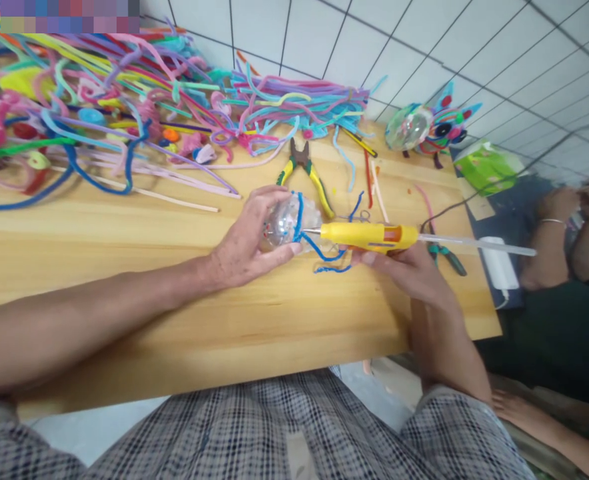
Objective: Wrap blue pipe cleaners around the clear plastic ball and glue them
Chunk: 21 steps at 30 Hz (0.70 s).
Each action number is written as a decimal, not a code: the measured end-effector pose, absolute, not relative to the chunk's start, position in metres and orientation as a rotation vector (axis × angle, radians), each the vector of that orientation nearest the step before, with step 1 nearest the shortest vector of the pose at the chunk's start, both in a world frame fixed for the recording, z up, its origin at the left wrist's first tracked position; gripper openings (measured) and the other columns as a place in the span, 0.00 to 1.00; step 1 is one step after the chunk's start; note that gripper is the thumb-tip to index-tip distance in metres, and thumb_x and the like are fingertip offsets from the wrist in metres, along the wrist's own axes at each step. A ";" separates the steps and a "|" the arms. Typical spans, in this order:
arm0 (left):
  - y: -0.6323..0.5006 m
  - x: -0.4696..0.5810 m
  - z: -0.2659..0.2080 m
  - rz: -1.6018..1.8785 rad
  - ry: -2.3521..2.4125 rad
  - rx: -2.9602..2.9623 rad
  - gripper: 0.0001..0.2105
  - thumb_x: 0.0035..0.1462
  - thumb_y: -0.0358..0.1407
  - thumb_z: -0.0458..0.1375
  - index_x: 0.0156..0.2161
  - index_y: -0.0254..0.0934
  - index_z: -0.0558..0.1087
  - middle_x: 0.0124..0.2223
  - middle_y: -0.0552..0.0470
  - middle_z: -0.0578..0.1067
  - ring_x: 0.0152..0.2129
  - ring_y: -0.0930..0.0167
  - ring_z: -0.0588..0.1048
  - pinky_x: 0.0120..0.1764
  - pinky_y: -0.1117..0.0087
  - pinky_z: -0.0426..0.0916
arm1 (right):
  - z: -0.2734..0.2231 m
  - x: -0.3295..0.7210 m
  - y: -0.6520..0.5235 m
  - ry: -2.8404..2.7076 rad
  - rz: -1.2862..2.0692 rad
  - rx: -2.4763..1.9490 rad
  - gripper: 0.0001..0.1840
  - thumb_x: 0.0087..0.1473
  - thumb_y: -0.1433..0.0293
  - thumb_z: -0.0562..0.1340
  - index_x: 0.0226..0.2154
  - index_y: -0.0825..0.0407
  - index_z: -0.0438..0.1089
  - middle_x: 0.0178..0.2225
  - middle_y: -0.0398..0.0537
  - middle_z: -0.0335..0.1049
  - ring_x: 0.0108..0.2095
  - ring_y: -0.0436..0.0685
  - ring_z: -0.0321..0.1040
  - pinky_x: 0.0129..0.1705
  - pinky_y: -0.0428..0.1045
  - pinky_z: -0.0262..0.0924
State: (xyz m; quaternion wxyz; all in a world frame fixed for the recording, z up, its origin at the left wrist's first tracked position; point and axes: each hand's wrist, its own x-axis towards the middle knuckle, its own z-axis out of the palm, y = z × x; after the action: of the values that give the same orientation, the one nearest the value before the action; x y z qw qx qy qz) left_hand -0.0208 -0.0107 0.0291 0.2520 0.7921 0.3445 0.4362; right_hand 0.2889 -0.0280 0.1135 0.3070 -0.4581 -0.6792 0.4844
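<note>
My left hand (pixel 247 237) is closed around a clear plastic ball (pixel 280 223), thumb below and fingers above. A blue pipe cleaner (pixel 299 210) runs across the ball, and its loose length trails to the right. In my right hand (pixel 399 267) is a yellow hot glue gun (pixel 359 235), with a clear glue stick (pixel 474 244) jutting from its back. The gun's metal nozzle meets the pipe cleaner at the ball's right side, touching or nearly so. Part of my right fingers is hidden by the gun.
Yellow-green pliers (pixel 302 163) lie open behind the ball. Many coloured pipe cleaners (pixel 294 100) cover the back left. A finished-looking animal figure (pixel 444 127) with a clear ball stands at back right, near a green packet (pixel 487 167). Dark-green-handled pliers (pixel 449 259) and another person's arm (pixel 549 233) are on the right.
</note>
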 end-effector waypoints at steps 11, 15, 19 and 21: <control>0.000 -0.020 0.011 1.379 0.753 2.149 0.37 0.68 0.49 0.69 0.76 0.48 0.60 0.69 0.39 0.70 0.69 0.50 0.70 0.69 0.35 0.72 | 0.110 0.293 -0.031 -1.762 1.420 -1.267 0.23 0.59 0.45 0.76 0.40 0.47 0.87 0.39 0.49 0.88 0.41 0.62 0.85 0.44 0.55 0.82; -0.002 -0.020 0.013 1.371 0.757 2.136 0.37 0.68 0.47 0.70 0.76 0.51 0.60 0.70 0.40 0.70 0.69 0.48 0.69 0.70 0.34 0.71 | 0.108 0.293 -0.031 -1.776 1.412 -1.255 0.22 0.60 0.46 0.76 0.40 0.47 0.87 0.38 0.49 0.87 0.40 0.61 0.84 0.43 0.54 0.81; -0.002 -0.020 0.014 1.359 0.752 2.125 0.37 0.68 0.46 0.70 0.76 0.51 0.60 0.70 0.39 0.70 0.69 0.48 0.69 0.70 0.33 0.70 | 0.106 0.293 -0.032 -1.769 1.404 -1.258 0.21 0.59 0.47 0.77 0.41 0.47 0.86 0.38 0.49 0.87 0.40 0.62 0.84 0.43 0.54 0.81; -0.002 -0.021 0.014 1.364 0.752 2.127 0.37 0.68 0.46 0.70 0.76 0.51 0.60 0.70 0.39 0.70 0.69 0.49 0.70 0.70 0.34 0.71 | 0.106 0.292 -0.031 -1.779 1.397 -1.257 0.21 0.59 0.48 0.77 0.41 0.47 0.86 0.39 0.49 0.87 0.40 0.62 0.84 0.42 0.55 0.81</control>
State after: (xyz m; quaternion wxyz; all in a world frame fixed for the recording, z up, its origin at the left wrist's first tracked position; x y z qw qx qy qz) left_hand -0.0207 -0.0018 0.0139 0.2499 0.7813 0.2761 0.5009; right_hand 0.2917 -0.0313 0.1062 0.2732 -0.4673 -0.6614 0.5192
